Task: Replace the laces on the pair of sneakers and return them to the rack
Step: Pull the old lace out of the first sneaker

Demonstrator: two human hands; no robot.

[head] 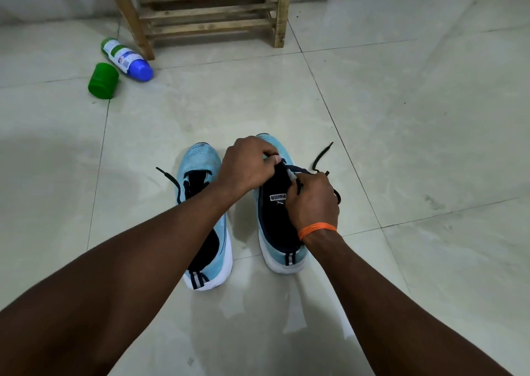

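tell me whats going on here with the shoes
A person is lacing the light blue sneaker on the right of the view. The left hand and right hand both pinch its dark lace near the front eyelets, and its ends trail on the tiled floor. The other sneaker stands beside it with a loose lace too. Neither is on the wooden rack behind yet.

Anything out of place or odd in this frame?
A bottle lies on its side on the floor by a leg of the wooden rack, a loose green cap beside it. No spill shows.
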